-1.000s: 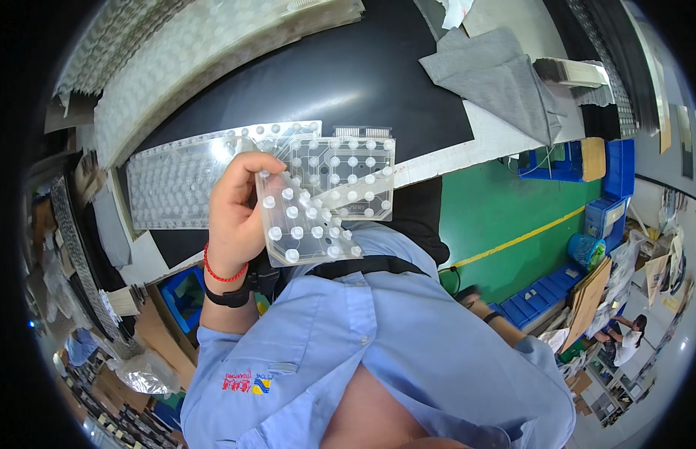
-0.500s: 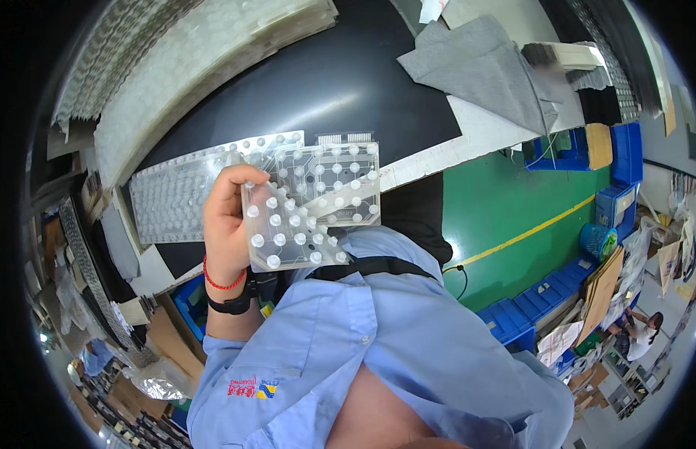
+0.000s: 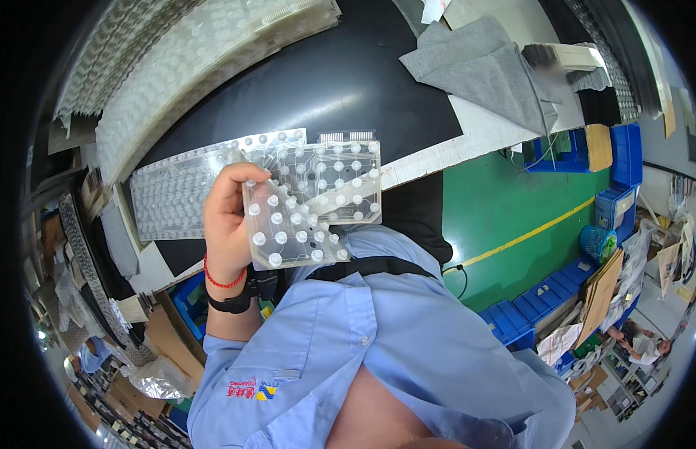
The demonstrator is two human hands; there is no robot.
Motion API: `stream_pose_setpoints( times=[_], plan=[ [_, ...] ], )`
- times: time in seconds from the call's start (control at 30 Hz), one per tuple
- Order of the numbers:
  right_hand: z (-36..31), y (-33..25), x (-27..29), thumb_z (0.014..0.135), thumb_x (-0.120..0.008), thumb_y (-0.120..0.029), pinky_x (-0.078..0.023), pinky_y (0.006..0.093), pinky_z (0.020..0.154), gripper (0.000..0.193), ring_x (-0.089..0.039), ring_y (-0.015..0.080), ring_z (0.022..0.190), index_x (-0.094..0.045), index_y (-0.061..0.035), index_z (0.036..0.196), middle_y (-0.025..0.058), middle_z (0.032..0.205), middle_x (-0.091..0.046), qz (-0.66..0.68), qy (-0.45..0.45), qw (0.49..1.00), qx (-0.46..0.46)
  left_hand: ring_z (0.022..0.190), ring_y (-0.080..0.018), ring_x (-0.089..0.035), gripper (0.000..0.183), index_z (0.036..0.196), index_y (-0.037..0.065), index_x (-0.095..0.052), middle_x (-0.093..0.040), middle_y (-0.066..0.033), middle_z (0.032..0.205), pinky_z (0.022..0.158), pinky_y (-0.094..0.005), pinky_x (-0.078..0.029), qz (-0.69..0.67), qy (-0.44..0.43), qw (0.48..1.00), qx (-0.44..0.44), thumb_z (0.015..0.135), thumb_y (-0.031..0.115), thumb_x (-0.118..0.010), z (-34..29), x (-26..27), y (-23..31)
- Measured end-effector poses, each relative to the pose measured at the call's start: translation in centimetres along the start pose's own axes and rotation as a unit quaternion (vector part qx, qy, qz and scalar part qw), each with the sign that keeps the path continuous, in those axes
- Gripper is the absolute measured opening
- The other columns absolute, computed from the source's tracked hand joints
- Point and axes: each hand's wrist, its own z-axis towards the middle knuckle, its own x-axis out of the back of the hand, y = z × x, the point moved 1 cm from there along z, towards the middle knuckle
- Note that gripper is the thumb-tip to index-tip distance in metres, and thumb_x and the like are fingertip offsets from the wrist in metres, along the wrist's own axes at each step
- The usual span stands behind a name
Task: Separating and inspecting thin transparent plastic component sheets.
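My left hand (image 3: pixel 230 213) is closed on a clear keyboard membrane sheet (image 3: pixel 289 248) dotted with white rubber domes. The held part is raised and tilted near my waist, with a slanting edge on its right. Behind it lies another clear domed part (image 3: pixel 334 166) with printed traces and a comb-like connector tail at its far edge, reaching past the table edge. Whether the two are one folded sheet I cannot tell. Further left, a long domed membrane (image 3: pixel 176 191) lies on the black mat (image 3: pixel 348 78). My thumb is at the sheet's upper left corner. My right hand is out of view.
Stacked clear domed sheets (image 3: pixel 183 82) stand at the far left of the table. A grey cloth (image 3: pixel 479 71) lies at the far right. Blue bins (image 3: pixel 512 318) line the green floor (image 3: pixel 505 217) to my right. Another person (image 3: pixel 643 346) sits at the far right.
My left hand and the sheet have barely moved; the raised sheet has shifted and tilted very slightly. The person at the far right has changed posture.
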Motion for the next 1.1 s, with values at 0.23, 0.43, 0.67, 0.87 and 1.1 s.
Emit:
stream_pose_setpoints(
  times=[0.23,0.43,0.67,0.87,1.1],
  plan=[
    [-0.8,1.1,-2.6,0.088,-0.058,-0.019,-0.050,0.0472,0.080,0.021,-0.064,0.0387,0.097,-0.068,-0.0071,0.102,0.0182,0.099,-0.069,-0.052,-0.048,0.997,0.027,0.077,-0.0047,-0.056,0.014,0.107,0.002,-0.056,-0.059,-0.0002,0.087,0.067,-0.0197,-0.044,-0.002,-0.005,1.000,-0.006,0.094,0.002,-0.059,0.1,0.1,-0.1],
    [1.4,1.1,8.1,0.091,-0.056,-0.019,-0.050,0.0472,0.081,0.022,-0.064,0.0400,0.096,-0.067,-0.0039,0.102,0.0203,0.098,-0.069,-0.002,0.250,0.965,-0.074,0.078,-0.0054,-0.056,0.015,0.109,0.002,-0.056,-0.060,-0.0013,0.090,0.068,-0.0201,-0.044,-0.004,-0.017,1.000,-0.026,0.093,0.001,-0.058,0.0,0.0,-0.3],
    [-2.0,-17.9,30.1,0.097,-0.057,-0.012,-0.051,0.0293,0.073,0.015,-0.065,0.0163,0.083,-0.064,0.0008,0.101,0.0094,0.092,-0.069,0.301,0.453,0.807,0.230,0.079,-0.0055,-0.056,0.016,0.110,0.002,-0.056,-0.060,-0.0012,0.090,0.068,-0.0201,-0.045,-0.006,-0.017,0.999,-0.032,0.094,0.001,-0.058,0.1,-0.2,0.0],
    [-12.1,-36.6,29.7,0.095,-0.058,-0.007,-0.053,0.0278,0.079,0.017,-0.065,0.0142,0.090,-0.053,0.0009,0.110,0.0125,0.102,-0.069,0.339,0.169,0.793,0.477,0.080,-0.0054,-0.057,0.015,0.110,0.002,-0.056,-0.060,-0.0007,0.090,0.069,-0.0201,-0.045,-0.010,-0.014,0.999,-0.028,0.095,0.002,-0.057,0.0,0.0,-0.1],
    [-14.6,-38.1,27.7,0.094,-0.058,-0.003,-0.053,0.0270,0.080,0.019,-0.067,0.0152,0.091,-0.048,0.0017,0.109,0.0160,0.109,-0.067,0.417,0.142,0.749,0.494,0.081,-0.0056,-0.056,0.015,0.109,0.002,-0.056,-0.060,-0.0007,0.092,0.073,-0.0207,-0.045,-0.014,-0.018,1.000,-0.008,0.095,0.002,-0.057,-0.2,0.2,-0.4]
  ],
)
